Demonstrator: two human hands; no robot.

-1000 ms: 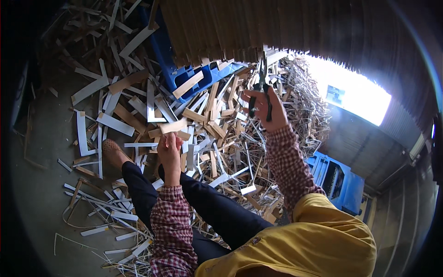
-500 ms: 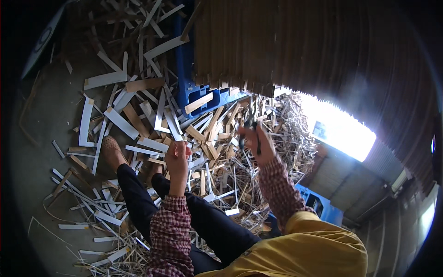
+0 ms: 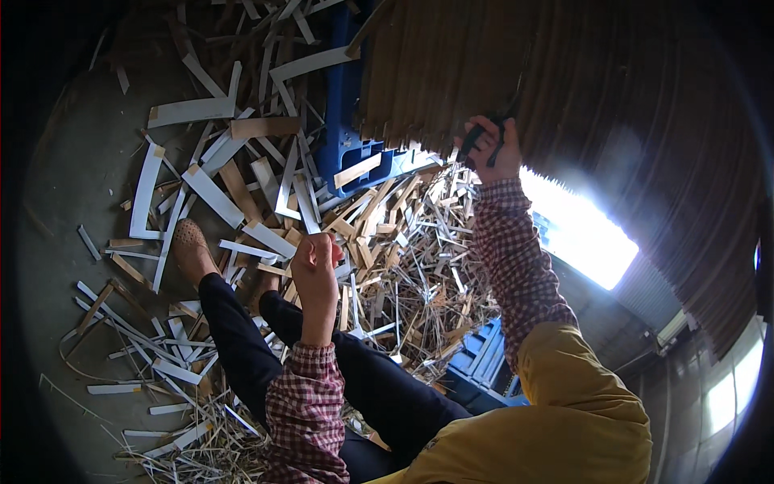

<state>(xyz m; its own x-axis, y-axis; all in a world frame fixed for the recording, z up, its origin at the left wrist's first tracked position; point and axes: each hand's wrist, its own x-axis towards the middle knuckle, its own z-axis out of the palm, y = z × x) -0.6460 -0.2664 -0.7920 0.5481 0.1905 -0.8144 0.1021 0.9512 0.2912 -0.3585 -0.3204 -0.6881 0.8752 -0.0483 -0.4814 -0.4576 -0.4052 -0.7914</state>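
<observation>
My right hand [image 3: 493, 151] is closed round a pair of dark-handled scissors [image 3: 501, 145], raised against the lower part of a tall stack of brown sheets [image 3: 451, 73]. The blades are hard to see against the dark stack. My left hand [image 3: 316, 260] is curled closed above my knee, over loose white and brown strips [image 3: 270, 238]. Whatever its fingers may hold is hidden; a reddish patch shows at the fingertips.
Under the stack is a blue plastic pallet [image 3: 343, 153]. Scraps and strips [image 3: 419, 250] pile up ahead of me and spread left over the grey floor [image 3: 72, 185]. Another blue plastic piece [image 3: 484, 363] lies near my right elbow. Bright light [image 3: 588, 242] comes from the right.
My right hand has moved up and slightly right with the scissors, from over the scrap pile to the stack. My left hand stays closed in nearly the same place. The view has shifted somewhat.
</observation>
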